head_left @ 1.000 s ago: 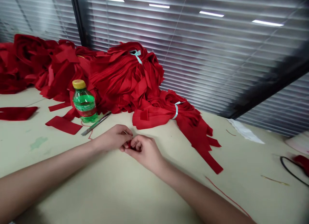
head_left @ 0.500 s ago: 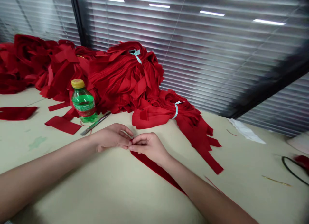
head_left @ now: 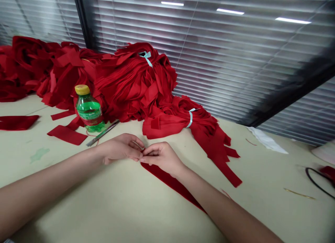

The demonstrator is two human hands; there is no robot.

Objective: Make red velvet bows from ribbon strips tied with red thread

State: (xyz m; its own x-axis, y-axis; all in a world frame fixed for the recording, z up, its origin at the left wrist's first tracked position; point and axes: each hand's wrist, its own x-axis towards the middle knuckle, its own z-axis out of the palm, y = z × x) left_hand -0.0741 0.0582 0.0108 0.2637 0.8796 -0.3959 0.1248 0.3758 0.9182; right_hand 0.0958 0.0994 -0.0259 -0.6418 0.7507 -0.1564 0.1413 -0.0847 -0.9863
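A red fabric strip (head_left: 167, 180) lies slantwise on the pale table, partly covered by my right forearm. My right hand (head_left: 163, 158) pinches its far end between thumb and fingers. Against it, fingertips touching, my left hand (head_left: 124, 148) closes on the same end of the strip. The fingers hide most of that end. Just beyond my hands sits a red fabric bundle (head_left: 167, 122) tied with a light blue ribbon, its loose tails spreading to the right.
A green bottle (head_left: 89, 112) with a yellow cap stands left of my hands, beside a slim metallic tool (head_left: 102, 133). Larger red fabric heaps (head_left: 131, 79) line the back by the blinds (head_left: 222, 61). A white scrap (head_left: 267, 140) and a black cord (head_left: 318, 182) lie rightward.
Both hands keep their pinch on the strip's end, almost unmoved. The whole view has shifted very slightly; nothing was let go or picked up.
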